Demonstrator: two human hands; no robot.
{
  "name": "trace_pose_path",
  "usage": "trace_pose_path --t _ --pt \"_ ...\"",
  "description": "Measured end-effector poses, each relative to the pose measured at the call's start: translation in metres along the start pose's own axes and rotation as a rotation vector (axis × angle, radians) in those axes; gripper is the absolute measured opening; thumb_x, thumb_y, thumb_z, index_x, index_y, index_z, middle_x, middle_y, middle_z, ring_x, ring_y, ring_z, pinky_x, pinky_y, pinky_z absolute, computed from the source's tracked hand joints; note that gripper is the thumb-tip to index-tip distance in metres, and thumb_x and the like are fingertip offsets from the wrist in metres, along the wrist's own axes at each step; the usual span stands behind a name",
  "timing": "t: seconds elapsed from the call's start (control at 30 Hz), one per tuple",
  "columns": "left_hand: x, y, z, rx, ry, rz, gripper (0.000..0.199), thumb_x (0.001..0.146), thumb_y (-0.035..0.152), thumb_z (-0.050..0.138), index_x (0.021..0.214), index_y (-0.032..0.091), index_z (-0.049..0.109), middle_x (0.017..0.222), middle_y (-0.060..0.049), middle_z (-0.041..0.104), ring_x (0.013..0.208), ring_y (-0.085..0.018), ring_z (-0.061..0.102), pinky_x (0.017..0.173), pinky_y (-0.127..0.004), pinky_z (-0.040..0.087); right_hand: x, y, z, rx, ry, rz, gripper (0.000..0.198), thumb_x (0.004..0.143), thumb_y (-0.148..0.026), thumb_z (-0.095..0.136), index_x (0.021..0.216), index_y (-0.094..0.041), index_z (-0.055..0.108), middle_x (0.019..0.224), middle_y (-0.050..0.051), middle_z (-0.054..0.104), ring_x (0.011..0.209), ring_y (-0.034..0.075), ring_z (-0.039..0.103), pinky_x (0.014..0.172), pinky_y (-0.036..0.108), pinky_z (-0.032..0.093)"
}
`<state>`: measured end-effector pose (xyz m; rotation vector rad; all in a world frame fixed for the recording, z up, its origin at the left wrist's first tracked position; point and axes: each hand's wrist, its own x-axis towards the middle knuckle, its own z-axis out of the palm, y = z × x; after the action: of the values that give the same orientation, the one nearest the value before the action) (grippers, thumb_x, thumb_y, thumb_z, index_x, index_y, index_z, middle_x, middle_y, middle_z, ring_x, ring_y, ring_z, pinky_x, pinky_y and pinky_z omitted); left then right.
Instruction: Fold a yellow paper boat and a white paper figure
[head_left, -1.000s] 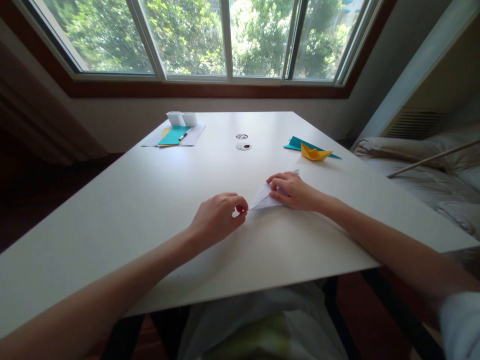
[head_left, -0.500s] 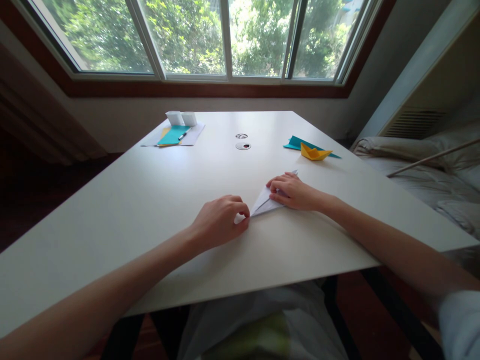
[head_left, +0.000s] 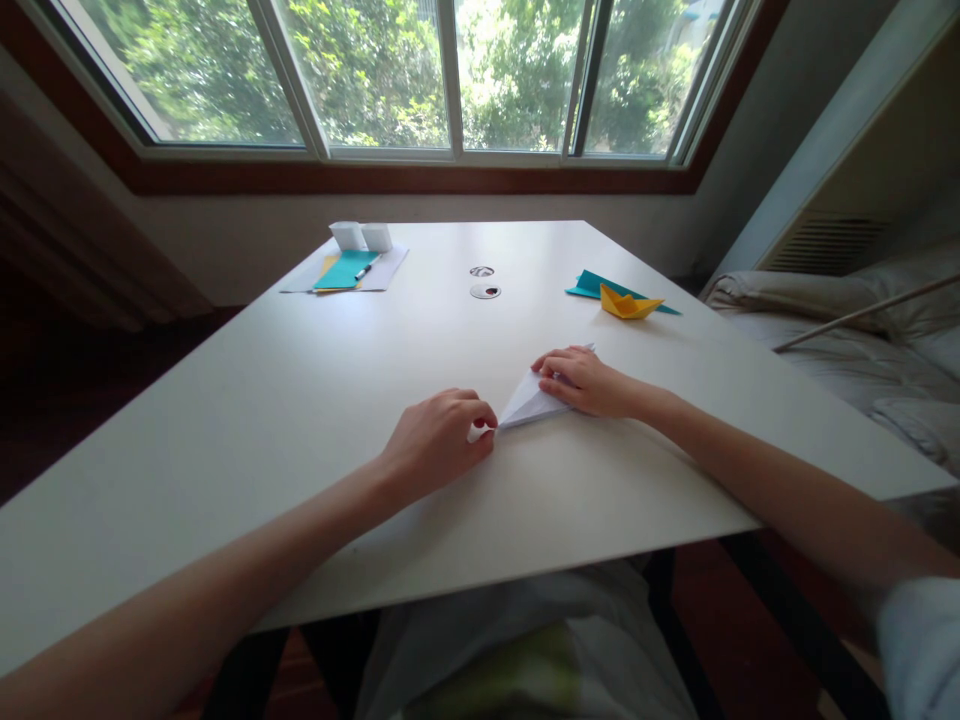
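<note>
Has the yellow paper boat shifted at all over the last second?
No. Judged against the nearer round disc, the yellow paper boat sits in the same place, in front of the folded teal paper.

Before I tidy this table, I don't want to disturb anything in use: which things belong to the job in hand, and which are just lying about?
In use:
- white paper, folded
- left hand, at its corner
- right hand, on top of it

Apparently lying about:
- yellow boat
- teal folded paper
- sheets
- pen
- white boxes
</note>
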<state>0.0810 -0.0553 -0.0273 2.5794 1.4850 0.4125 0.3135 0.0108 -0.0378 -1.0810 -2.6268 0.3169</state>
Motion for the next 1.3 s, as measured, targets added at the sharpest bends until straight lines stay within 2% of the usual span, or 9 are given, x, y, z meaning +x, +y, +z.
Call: trace_pose_path --t 0.2,0.37,0.63,0.8,0.97,1.17,1.3 --pt "0.002 -0.003 -0.001 -0.030 0.043 -0.054 0.016 0.074 0.031 0.052 0.077 0.025 0.066 0.078 0.002 0.063 0.064 -0.014 0.056 0.052 -0.023 0.037 0.001 -0.003 -0.001 0.103 0.024 0.080 0.026 0.087 -0.032 0.037 0.083 -0.017 0.058 0.113 0.009 0.058 0.103 0.022 0.052 0.090 0.038 0.036" --pt "0.004 -0.006 0.000 -0.130 0.134 -0.057 0.015 0.074 0.030 0.052 0.076 0.023 0.066 0.076 0.001 0.062 0.062 -0.013 0.054 0.058 -0.023 0.040 0.000 -0.007 -0.004 0.188 0.061 0.150 0.024 0.086 -0.030 0.039 0.082 -0.017 0.057 0.109 0.009 0.059 0.098 0.019 0.054 0.086 0.034 0.039" --pt "0.007 -0.007 -0.004 -0.281 0.200 -0.079 0.013 0.073 0.025 0.054 0.074 0.019 0.065 0.068 0.001 0.062 0.062 -0.011 0.055 0.056 -0.021 0.042 -0.001 -0.010 -0.003 0.220 0.114 0.160 0.021 0.085 -0.030 0.041 0.081 -0.017 0.057 0.107 0.009 0.059 0.093 0.018 0.055 0.083 0.032 0.040" --pt "0.006 -0.010 -0.002 -0.240 0.239 -0.009 0.012 0.074 0.023 0.054 0.075 0.019 0.065 0.073 0.000 0.061 0.062 -0.011 0.054 0.056 -0.021 0.042 -0.001 -0.010 -0.003 0.208 0.124 0.150 0.022 0.086 -0.030 0.040 0.083 -0.017 0.057 0.106 0.009 0.060 0.092 0.018 0.055 0.083 0.032 0.041" --pt "0.003 -0.010 -0.005 -0.067 0.206 0.115 0.012 0.077 0.019 0.052 0.078 0.020 0.063 0.082 -0.001 0.062 0.071 -0.012 0.055 0.059 -0.021 0.041 -0.001 -0.008 -0.005 0.176 0.095 0.108 0.021 0.086 -0.030 0.041 0.079 -0.017 0.056 0.107 0.009 0.059 0.094 0.018 0.055 0.084 0.033 0.040" --pt "0.002 -0.008 -0.006 0.149 0.023 0.418 0.018 0.083 0.015 0.044 0.079 0.019 0.061 0.080 -0.002 0.062 0.080 -0.015 0.054 0.065 -0.023 0.041 -0.003 -0.003 -0.004 0.072 0.027 -0.019 0.021 0.085 -0.032 0.043 0.078 -0.018 0.057 0.108 0.008 0.060 0.102 0.021 0.052 0.091 0.040 0.032" --pt "0.003 -0.008 -0.005 0.127 -0.047 0.485 0.022 0.086 0.017 0.041 0.081 0.019 0.062 0.082 -0.003 0.062 0.082 -0.014 0.055 0.067 -0.023 0.042 -0.005 -0.002 -0.004 0.044 -0.016 -0.071 0.021 0.084 -0.033 0.045 0.081 -0.018 0.059 0.109 0.009 0.060 0.103 0.022 0.051 0.093 0.041 0.030"
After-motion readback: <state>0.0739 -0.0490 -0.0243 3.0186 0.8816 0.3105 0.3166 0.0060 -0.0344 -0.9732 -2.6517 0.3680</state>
